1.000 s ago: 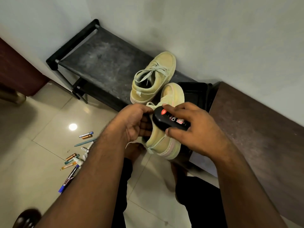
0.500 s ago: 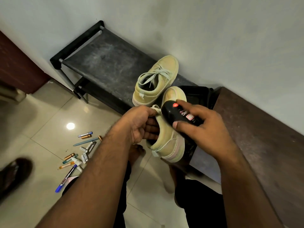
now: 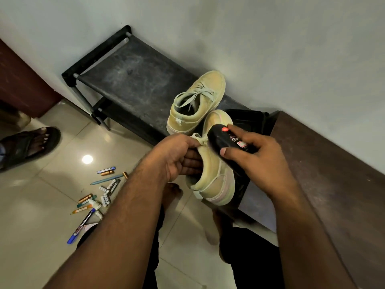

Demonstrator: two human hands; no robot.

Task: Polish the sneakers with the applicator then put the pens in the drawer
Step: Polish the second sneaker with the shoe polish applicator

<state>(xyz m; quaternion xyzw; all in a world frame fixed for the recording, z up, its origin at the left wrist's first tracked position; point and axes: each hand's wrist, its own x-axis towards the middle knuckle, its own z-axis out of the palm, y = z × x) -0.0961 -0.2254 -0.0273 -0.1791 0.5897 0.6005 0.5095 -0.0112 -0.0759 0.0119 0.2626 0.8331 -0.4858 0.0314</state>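
Pale yellow-green sneaker [image 3: 214,176], black applicator [image 3: 227,140]

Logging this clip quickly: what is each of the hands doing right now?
Left hand: grips the pale yellow suede sneaker.
Right hand: holds the black polish applicator bottle against that sneaker.

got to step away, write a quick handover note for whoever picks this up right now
Left hand: grips the near sneaker, fingers inside its opening, holding it up in front of the rack.
Right hand: holds the black polish applicator against that sneaker's upper.
The other sneaker sits on the black shoe rack.
Pens lie scattered on the floor tiles to the left.
Someone else's sandalled foot is at the far left.
Done: polishing is under way on the held sneaker.
Left: finish it, polish the other one if it hasn't been done, then gather the pens into the drawer, which is not clearly in view.
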